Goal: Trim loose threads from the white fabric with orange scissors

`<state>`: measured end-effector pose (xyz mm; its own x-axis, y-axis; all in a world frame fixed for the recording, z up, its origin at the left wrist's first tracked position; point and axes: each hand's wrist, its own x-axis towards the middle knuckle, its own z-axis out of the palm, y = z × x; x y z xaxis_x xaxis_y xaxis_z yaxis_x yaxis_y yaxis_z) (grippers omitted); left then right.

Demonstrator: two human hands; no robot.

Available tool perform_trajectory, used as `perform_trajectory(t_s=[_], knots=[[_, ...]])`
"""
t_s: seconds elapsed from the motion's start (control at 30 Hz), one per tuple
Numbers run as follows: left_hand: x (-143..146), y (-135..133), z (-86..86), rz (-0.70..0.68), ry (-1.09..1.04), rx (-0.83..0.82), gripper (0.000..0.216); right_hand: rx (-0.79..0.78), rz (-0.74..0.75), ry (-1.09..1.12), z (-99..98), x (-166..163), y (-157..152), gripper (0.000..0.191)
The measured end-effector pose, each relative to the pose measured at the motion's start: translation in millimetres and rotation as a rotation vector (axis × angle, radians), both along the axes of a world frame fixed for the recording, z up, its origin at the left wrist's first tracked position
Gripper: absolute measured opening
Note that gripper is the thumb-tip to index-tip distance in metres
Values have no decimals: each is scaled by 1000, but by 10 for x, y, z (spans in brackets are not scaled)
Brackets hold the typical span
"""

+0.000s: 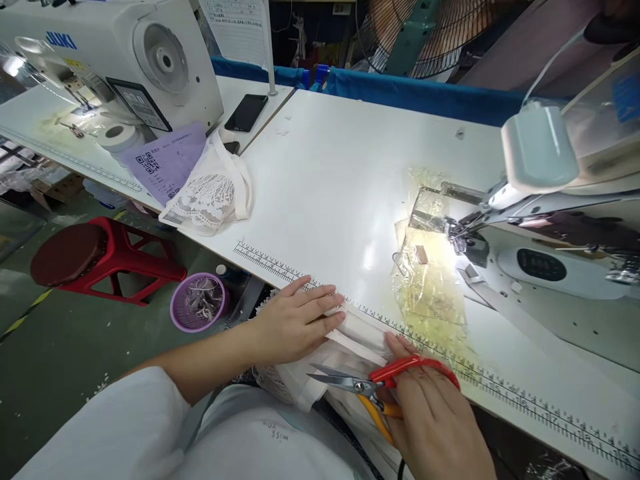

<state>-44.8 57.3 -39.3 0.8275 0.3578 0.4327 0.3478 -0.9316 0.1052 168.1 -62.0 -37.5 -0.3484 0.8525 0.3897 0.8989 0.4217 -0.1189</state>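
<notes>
My left hand [295,321] lies flat with fingers together on a white fabric piece [356,333] at the near edge of the white sewing table [340,180]. My right hand [435,413] grips red and orange handled scissors [373,387], blades parted and pointing left over the white fabric and lace in my lap. A printed ruler strip [450,360] runs along the table edge under both hands.
A sewing machine head with a lit needle area [470,233] stands at the right, with crinkled clear plastic [433,267] in front of it. A second machine [115,60], a phone [246,111], purple paper, lace pile [207,197], red stool [95,257] and purple basket [199,301] are left.
</notes>
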Motion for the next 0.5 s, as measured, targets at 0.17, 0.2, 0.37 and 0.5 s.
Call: perform_trajectory(t_s=[0.17,0.2,0.37,0.5], knots=[[-11,35,-5,-11,35,-9,31,-20,15,8,16,18,-17,20],[-7,33,-15,-5,29,-8,31,-26,9,8,13,20,-18,21],[18,24,-41,16,-8,-5,29,-13,-33,20,17,18,-10,25],[28,29,-33,27,-19,-8,29,-40,-10,-5,54,23,-6,25]])
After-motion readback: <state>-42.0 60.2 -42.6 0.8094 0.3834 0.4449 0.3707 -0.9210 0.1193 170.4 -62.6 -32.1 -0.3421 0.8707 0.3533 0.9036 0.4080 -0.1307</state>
